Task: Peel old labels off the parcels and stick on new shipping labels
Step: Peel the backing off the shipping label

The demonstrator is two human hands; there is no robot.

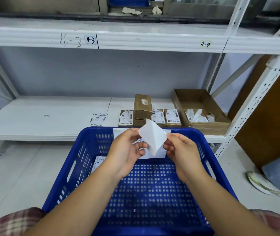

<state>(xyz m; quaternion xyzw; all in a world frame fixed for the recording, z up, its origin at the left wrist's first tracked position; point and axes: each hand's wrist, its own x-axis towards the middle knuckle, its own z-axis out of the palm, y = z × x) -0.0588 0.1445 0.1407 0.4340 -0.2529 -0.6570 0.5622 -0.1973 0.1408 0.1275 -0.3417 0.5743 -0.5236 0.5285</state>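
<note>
Cardboard box [203,127] holds white scraps [197,115], blue crate [89,133] one label [98,163]; left grip [127,150] and right grip [183,152] pinch paper [152,136].

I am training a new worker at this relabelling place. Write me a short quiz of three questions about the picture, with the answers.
1. True or false: the left hand and the right hand both pinch the white sheet.
2. Where is the open cardboard box holding white scraps? A: on the floor. B: on the shelf, right of the labelled parcels. C: on the top level of the rack.
3. Fill in: the basket below the hands is ____ in colour.
Key: 1 true; 2 B; 3 blue.
</note>
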